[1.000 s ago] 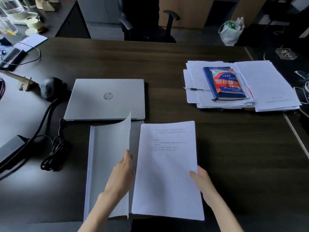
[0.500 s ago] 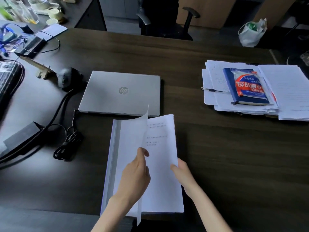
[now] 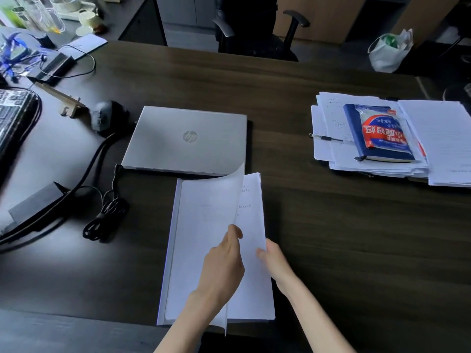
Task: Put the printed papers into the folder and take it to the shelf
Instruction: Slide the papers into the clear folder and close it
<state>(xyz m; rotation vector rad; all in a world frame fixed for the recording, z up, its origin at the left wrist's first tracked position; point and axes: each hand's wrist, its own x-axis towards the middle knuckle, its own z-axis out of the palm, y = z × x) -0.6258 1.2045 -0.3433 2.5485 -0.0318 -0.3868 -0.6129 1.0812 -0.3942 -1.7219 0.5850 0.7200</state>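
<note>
A white folder [image 3: 171,250] lies on the dark desk in front of me, just below the laptop. Its cover flap [image 3: 206,225] is raised and curls over toward the right. My left hand [image 3: 221,263] pinches the flap's free edge. The printed papers [image 3: 252,225] lie inside, under the flap, with a few lines of text showing near the top. My right hand [image 3: 274,263] holds the right edge of the papers, fingers curled on it.
A shut silver laptop [image 3: 188,141] sits just beyond the folder. Black charger cables [image 3: 104,220] and a mouse [image 3: 104,118] lie left. A paper stack with a blue notebook and snack packet [image 3: 382,133] lies right. An office chair [image 3: 254,26] stands behind the desk.
The papers have slid left into the folder, and my left hand has swung the cover flap rightward over them. My right hand moved left with the papers' edge. The view shifted right.
</note>
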